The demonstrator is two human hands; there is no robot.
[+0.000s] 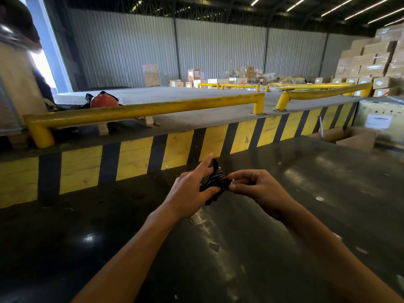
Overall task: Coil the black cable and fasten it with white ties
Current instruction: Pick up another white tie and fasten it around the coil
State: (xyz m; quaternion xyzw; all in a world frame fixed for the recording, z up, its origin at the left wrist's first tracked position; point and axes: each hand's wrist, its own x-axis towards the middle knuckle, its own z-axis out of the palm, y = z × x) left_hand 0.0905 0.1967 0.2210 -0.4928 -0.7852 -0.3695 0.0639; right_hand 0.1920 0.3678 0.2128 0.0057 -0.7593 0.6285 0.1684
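A small bundle of coiled black cable [215, 181] is held in the air between both hands, above a dark shiny floor. Thin white lines run across the coil; whether they are ties or glints I cannot tell. My left hand [192, 189] grips the bundle from the left, thumb under it and index finger stretched upward. My right hand [251, 184] pinches the bundle's right side with fingers curled, a small white bit showing at the fingertips. A black cable end sticks up above the coil.
A yellow-and-black striped dock edge [179, 149] runs across just beyond my hands, topped by yellow guard rails [142, 110]. An orange helmet [103, 100] lies on the platform. Cardboard boxes [369, 62] are stacked at right; an open carton [349, 137] sits near the stripes.
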